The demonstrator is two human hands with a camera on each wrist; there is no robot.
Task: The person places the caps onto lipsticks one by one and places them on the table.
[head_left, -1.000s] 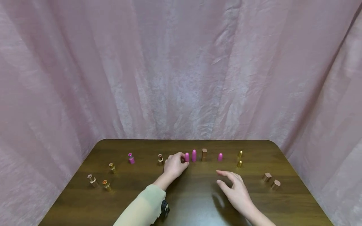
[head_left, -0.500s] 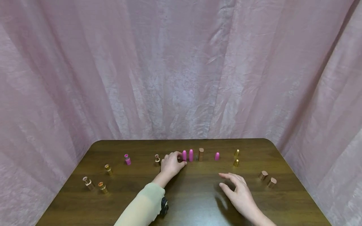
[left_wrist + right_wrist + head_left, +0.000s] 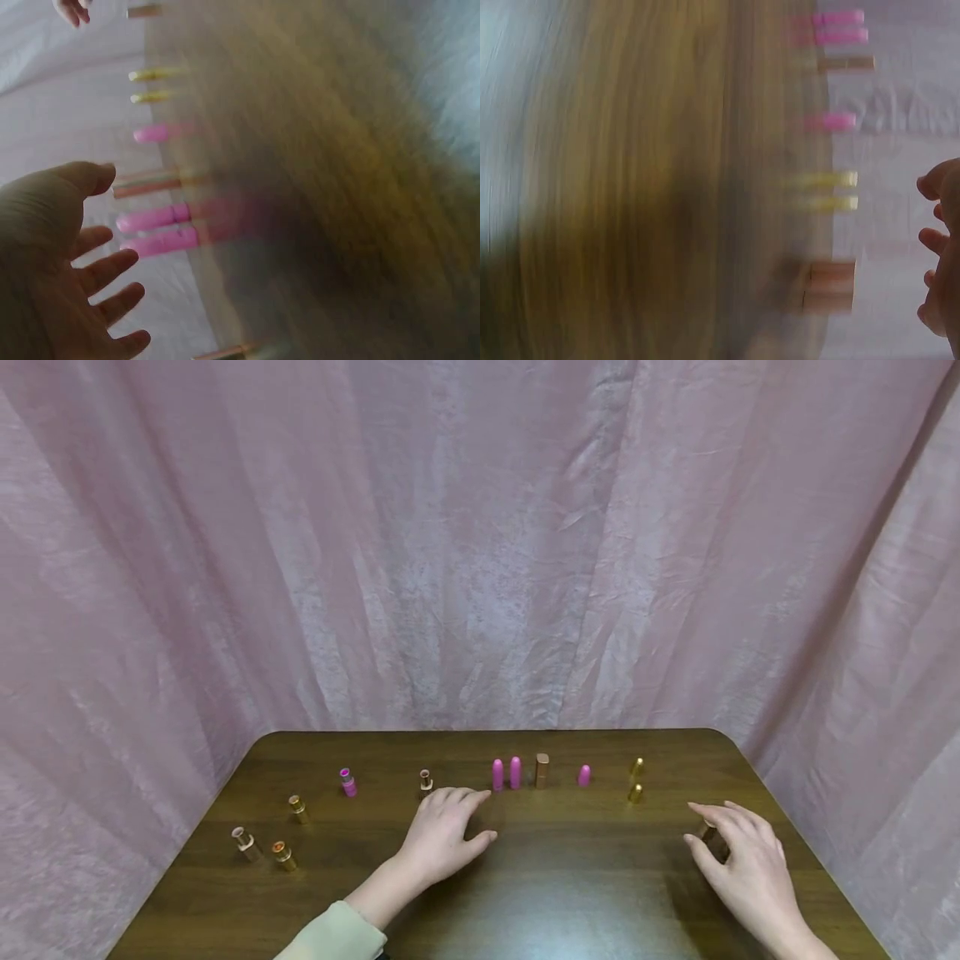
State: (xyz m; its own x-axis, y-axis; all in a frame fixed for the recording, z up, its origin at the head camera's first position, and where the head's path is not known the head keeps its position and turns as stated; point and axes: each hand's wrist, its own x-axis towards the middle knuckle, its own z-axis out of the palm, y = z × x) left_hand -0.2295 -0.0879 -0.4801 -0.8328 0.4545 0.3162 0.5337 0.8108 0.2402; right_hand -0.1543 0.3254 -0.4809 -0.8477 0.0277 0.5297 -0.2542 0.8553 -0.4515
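My left hand [image 3: 442,835] is spread with nothing in it, in front of two upright pink lipsticks [image 3: 498,775] that stand side by side. A capped rose-gold lipstick [image 3: 542,772] stands just right of them. Toward the table's right side, my right hand [image 3: 750,868] curves loosely over the rose-gold lipstick caps [image 3: 830,286], thumb and fingers apart. In the head view it hides most of these caps; the right wrist view shows them together, away from its fingers. An uncapped rose-gold lipstick [image 3: 426,782] stands just beyond the left hand's knuckles.
A pink cap [image 3: 584,776] and two gold caps [image 3: 635,793] stand at the back right. Across the left lie several uncapped tubes: a pink one [image 3: 348,782], gold ones [image 3: 283,856] and a rose-gold one [image 3: 246,843]. A pink curtain [image 3: 480,568] hangs behind the table.
My left hand has let go of the left pink lipstick, which stays standing, and has drawn back toward me, opening. My right hand has moved right, to the rose-gold caps.
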